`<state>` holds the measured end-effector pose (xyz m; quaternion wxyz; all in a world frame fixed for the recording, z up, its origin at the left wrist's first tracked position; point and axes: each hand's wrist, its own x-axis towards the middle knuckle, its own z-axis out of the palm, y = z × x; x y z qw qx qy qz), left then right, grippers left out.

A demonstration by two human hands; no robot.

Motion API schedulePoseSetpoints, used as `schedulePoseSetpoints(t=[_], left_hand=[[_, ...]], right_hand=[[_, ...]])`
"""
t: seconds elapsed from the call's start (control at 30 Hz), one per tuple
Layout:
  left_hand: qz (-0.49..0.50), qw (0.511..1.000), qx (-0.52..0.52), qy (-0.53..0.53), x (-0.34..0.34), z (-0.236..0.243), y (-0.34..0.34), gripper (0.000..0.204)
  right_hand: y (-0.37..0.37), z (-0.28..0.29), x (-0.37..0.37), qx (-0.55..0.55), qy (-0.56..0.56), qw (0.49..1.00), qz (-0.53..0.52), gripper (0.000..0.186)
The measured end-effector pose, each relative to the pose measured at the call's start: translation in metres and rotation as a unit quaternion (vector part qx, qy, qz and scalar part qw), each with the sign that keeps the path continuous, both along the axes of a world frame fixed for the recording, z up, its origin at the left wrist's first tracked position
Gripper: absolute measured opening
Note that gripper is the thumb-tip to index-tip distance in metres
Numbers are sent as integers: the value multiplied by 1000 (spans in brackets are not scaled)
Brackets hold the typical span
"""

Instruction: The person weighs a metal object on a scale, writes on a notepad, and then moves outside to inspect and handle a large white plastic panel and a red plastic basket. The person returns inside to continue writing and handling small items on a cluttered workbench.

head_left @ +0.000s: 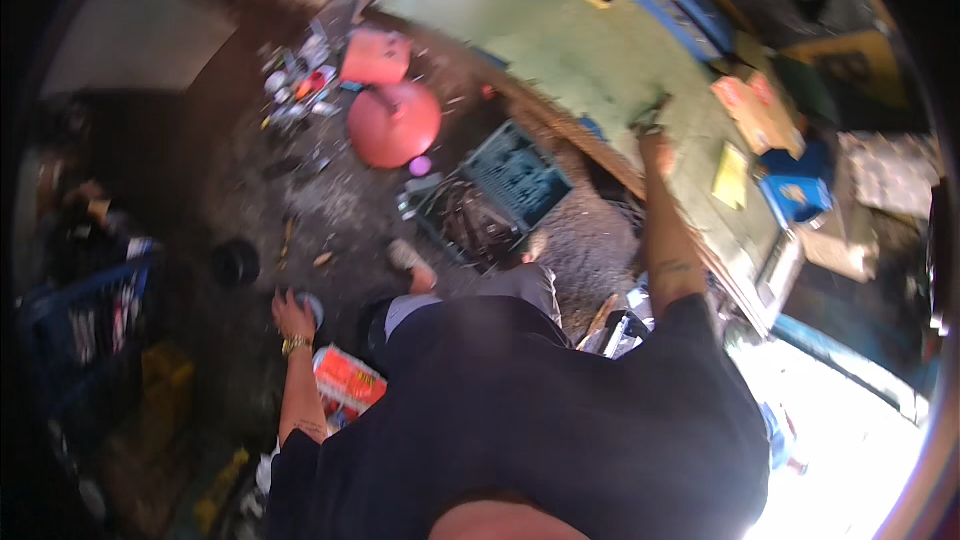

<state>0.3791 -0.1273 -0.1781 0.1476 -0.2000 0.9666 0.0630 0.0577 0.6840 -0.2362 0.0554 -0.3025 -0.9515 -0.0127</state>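
My left hand (293, 316), a watch on its wrist, is low on the left with its fingers apart. A round pale thing (315, 311) lies right against its thumb side; I see no grip on it. Out to the right, my right hand (655, 148) reaches over the green tabletop (580, 50). Its fingers are closed on a small dark object (650, 117), too blurred to name. A yellow paper (731, 177) lies on the tabletop to the right of that hand.
On the dirty floor ahead stand a teal crate (520, 175) of dark cables, a red round stool (394, 125) and a red box (376, 57). Litter (298, 85) lies beside them. An orange-red package (350, 380) is by my left forearm. Blue boxes (685, 12) line the tabletop's far side.
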Motion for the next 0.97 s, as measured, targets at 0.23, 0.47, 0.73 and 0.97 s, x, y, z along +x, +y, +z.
schedulePoseSetpoints(t=[0.23, 0.47, 0.73, 0.97], left_hand=[[178, 981, 76, -9, 83, 36, 47, 46], [161, 979, 115, -47, 139, -14, 85, 42], [56, 984, 90, -142, -26, -73, -195, 51], [-43, 982, 181, -42, -164, -55, -218, 50]], right_hand=[[-96, 62, -44, -72, -118, 990, 9, 70], [-223, 91, 114, -847, -136, 507, -86, 37], [-427, 198, 221, -825, -123, 490, -253, 48], [-455, 259, 244, -805, 114, 504, -292, 43]])
